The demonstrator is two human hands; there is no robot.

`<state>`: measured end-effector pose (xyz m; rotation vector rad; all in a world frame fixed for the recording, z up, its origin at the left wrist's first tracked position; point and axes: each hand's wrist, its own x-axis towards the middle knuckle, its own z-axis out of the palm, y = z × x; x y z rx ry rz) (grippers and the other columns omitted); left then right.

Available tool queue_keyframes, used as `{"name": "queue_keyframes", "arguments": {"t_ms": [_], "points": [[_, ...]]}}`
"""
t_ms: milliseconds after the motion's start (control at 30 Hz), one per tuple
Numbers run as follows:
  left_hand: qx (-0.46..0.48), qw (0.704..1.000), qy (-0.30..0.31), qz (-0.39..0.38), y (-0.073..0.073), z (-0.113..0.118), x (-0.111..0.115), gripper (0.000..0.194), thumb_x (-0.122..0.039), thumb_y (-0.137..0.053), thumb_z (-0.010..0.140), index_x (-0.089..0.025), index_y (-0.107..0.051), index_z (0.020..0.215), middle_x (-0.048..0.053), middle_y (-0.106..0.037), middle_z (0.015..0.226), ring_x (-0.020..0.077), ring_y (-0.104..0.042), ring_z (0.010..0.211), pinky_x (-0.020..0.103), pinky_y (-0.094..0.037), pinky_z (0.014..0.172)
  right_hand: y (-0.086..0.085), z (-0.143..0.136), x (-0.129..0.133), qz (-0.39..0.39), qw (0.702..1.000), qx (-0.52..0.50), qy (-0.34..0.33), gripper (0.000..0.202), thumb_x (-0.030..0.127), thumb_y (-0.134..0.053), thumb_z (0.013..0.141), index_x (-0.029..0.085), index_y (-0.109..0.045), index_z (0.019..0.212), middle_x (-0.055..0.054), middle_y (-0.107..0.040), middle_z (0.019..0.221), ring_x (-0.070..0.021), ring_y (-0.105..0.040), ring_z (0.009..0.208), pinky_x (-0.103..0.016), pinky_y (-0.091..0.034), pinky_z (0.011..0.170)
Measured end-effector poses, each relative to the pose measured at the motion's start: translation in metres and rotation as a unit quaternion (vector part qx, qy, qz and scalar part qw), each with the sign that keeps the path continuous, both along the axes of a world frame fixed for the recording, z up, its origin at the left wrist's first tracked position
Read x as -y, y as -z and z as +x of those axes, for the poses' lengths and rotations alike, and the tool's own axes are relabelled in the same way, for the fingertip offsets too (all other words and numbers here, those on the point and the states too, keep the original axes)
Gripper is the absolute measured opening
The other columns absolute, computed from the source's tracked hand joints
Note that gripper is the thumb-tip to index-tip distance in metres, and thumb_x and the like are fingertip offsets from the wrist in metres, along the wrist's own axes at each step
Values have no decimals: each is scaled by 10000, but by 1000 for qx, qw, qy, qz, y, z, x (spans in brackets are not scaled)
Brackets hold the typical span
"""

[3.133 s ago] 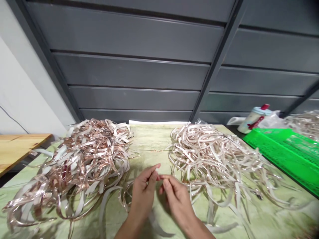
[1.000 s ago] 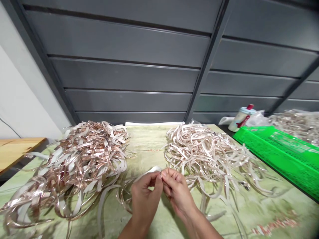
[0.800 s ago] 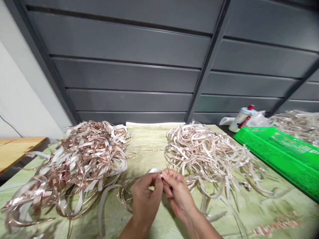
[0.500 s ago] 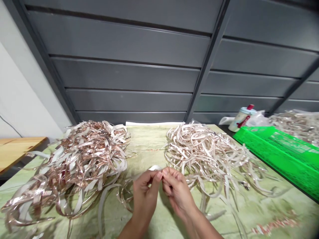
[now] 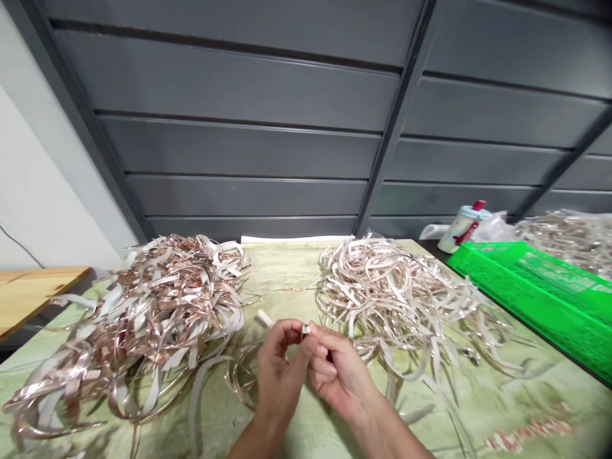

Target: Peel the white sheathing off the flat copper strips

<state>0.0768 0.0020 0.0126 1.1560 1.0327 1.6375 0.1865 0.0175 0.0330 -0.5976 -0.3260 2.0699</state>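
Near the front middle of the table, my left hand [image 5: 282,370] and my right hand [image 5: 340,370] meet fingertip to fingertip. Between their pinched fingers is the small end of a pale strip [image 5: 306,329]; both hands appear closed on it. A white piece of strip [image 5: 264,317] sticks out beyond my left fingers. Left of my hands lies a heap of shiny copper and white strips [image 5: 176,299]. A paler heap of strips [image 5: 382,293] lies to the right.
A green plastic basket [image 5: 530,299] stands along the right edge. Behind it are a cup [image 5: 463,228] and a clear bag of strips [image 5: 574,239]. A wooden board [image 5: 38,290] is at far left. Small reddish scraps [image 5: 530,435] lie at front right.
The fingers have shifted on the strip, and its small end now shows between them. The white part beyond my left hand has swung to the left.
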Motion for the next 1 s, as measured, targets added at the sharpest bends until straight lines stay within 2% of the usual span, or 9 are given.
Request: {"name": "queue_keyframes", "arguments": {"t_ms": [133,267,333,433,567,667,733,800,1000], "points": [[26,999,-15,-33,3,-5,-4,201,-365,-678,832,-172,-733,838,59,-727,829,181,-641,792,259,-501,743,-3,-4,0,6,1000,-15,-26,241,190,-816,705,116,-592,757,108,-367,496,12,-161,360,-99,-128,313],[153,985,-29,-74,6,-10,-9,242,-382,-714,797,-161,-686,703,-2,-641,638,118,-562,589,213,-476,572,-7,-5,-1,6,997,-63,-53,234,175,-787,731,132,-559,761,107,-362,540,11,-168,369,-92,-150,329],[185,979,-28,-83,5,-11,-10,247,-381,-726,786,-159,-674,691,-12,-627,628,106,-544,568,205,-470,555,-11,-6,-2,41,998,-51,-21,243,183,-781,739,150,-540,742,102,-375,554,6,-171,376,-102,-153,340],[151,985,-40,-78,1,-12,-10,242,-398,-692,816,-163,-702,757,13,-681,701,133,-595,641,236,-510,630,-13,-9,-2,143,984,86,62,251,304,-732,813,166,-545,720,82,-423,552,-12,-199,377,-142,-142,354],[69,992,-88,-59,-5,-11,-5,248,-413,-673,823,-172,-728,805,26,-710,752,183,-642,731,280,-534,708,-10,-14,-3,279,887,359,75,407,537,-546,911,175,-595,733,62,-419,519,-64,-283,399,-203,-185,380],[21,993,-107,-32,-6,-10,-3,240,-400,-676,821,-168,-734,804,26,-701,735,186,-637,721,265,-516,677,-5,-20,-7,355,780,504,111,427,526,-566,900,189,-541,640,42,-448,544,-106,-393,502,-229,-289,475],[48,995,-87,-25,-3,-10,-4,255,-398,-670,829,-159,-720,755,10,-659,658,155,-601,644,239,-489,610,-4,-24,-10,378,746,534,127,411,489,-578,901,197,-508,620,35,-471,569,-121,-425,556,-238,-312,527],[126,990,-51,-35,-1,-11,-6,275,-395,-681,824,-154,-693,694,-15,-606,584,118,-554,570,212,-459,553,-4,-27,-13,372,762,515,127,423,479,-582,896,200,-475,597,37,-460,568,-122,-414,560,-238,-312,530],[317,939,-16,-129,-2,-14,-10,245,-361,-808,706,-138,-717,747,17,-680,651,95,-611,574,195,-519,573,-8,-32,-15,208,927,287,121,455,474,-710,790,198,-418,575,96,-333,458,-58,-216,428,-198,-178,411]]}}
